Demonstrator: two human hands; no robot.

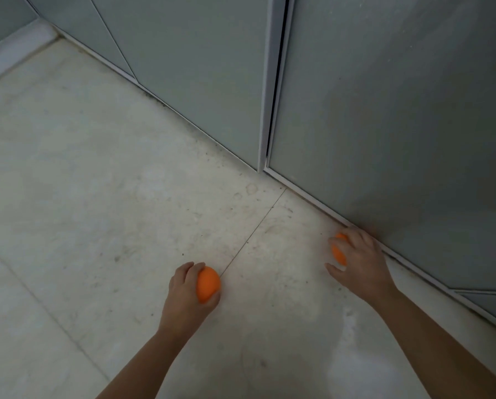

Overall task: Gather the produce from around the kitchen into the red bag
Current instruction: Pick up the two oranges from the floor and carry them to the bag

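Curled left grip (pixel 183 295) holds smooth orange (pixel 208 284); right grip (pixel 361 254), half-hidden orange (pixel 338 255).

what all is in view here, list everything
pale stone floor tiles: several, off-white, speckled, across the lower frame
glossy cabinet doors: at least three, grey-green, behind and to the right
round orange fruit on the left: one, orange, gripped, bottom centre
round orange fruit on the right: one, orange, gripped, low beside the rightmost door's base
left hand: one, bare, curled round its fruit
right hand: one, bare, fingers curled over its fruit
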